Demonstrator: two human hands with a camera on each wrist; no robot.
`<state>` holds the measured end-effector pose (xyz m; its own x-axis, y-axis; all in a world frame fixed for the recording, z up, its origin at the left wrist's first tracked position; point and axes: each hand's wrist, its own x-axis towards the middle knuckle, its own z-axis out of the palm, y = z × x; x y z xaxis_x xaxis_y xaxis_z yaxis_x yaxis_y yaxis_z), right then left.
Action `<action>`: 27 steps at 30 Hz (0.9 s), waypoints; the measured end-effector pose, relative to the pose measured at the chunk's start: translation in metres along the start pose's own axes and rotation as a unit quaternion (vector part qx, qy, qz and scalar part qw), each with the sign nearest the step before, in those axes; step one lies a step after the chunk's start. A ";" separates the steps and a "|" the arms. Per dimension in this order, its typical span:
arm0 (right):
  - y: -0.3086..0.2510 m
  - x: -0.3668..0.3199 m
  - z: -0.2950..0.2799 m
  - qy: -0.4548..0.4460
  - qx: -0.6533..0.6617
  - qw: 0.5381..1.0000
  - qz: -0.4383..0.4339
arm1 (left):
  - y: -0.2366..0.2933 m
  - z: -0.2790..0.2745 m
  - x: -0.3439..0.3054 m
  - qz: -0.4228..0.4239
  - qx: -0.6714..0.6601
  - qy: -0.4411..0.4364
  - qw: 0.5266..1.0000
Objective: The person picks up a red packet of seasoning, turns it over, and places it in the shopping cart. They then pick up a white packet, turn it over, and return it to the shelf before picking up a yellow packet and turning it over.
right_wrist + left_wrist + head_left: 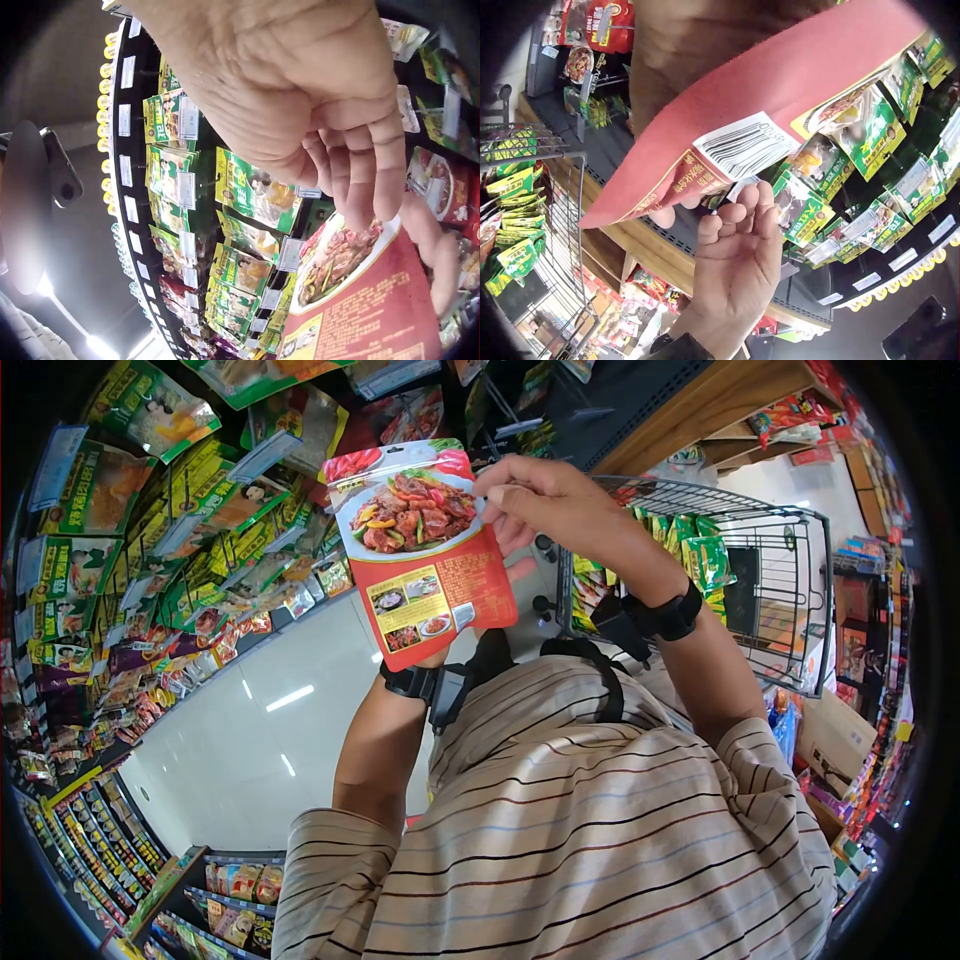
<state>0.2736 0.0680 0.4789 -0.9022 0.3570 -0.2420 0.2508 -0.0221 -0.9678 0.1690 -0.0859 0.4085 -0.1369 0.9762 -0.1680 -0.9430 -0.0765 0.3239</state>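
A red food pouch [425,555] faces me in the head view, printed with a plate of a meat dish, small step pictures and text. My left hand [682,56] holds it from behind at its lower part. Mostly the pouch hides that hand in the head view, and its fingers [433,251] show past the right edge. My right hand [540,500] is at the pouch's upper right edge, fingers loosely bent and fingertips right at the edge. In the left wrist view a barcode [742,150] shows on the pouch's underside.
Hanging green and yellow packets [165,510] fill the shelf rack on the left. A wire shopping cart [800,610] with green packets [705,560] stands at right. Wooden shelf boards [700,410] lie beyond it. A cardboard box [838,735] is beside the cart, pale tiled floor [260,730] below.
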 end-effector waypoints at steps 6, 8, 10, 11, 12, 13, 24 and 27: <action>0.012 0.006 0.002 -0.021 -0.008 0.999 0.023 | -0.002 -0.017 0.004 0.005 -0.041 0.004 0.999; 0.013 0.008 0.003 -0.025 -0.009 0.999 0.028 | -0.002 -0.023 0.004 0.004 -0.038 0.007 0.999; 0.011 0.010 0.004 -0.030 -0.011 0.999 0.031 | -0.002 -0.025 0.004 0.008 -0.038 0.011 0.999; 0.009 0.011 0.006 -0.031 -0.011 0.999 0.036 | -0.002 -0.024 0.003 0.011 -0.040 0.013 0.999; 0.005 0.011 0.008 -0.032 -0.011 0.999 0.041 | -0.001 -0.024 0.003 0.014 -0.041 0.015 0.999; 0.004 0.012 0.009 -0.033 -0.011 0.998 0.045 | 0.000 -0.025 0.003 0.011 -0.039 0.013 0.999; 0.005 0.035 0.019 -0.074 0.007 0.997 0.035 | 0.006 -0.062 0.015 0.002 0.207 0.187 0.960; 0.017 0.039 0.024 -0.092 0.016 0.993 0.074 | -0.005 -0.083 0.015 0.009 0.197 0.241 0.950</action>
<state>0.2342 0.0588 0.4518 -0.9056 0.1716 -0.3880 0.3774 -0.0916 -0.9215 0.1461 -0.0873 0.3266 -0.3656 0.7614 -0.5354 -0.7652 0.0817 0.6386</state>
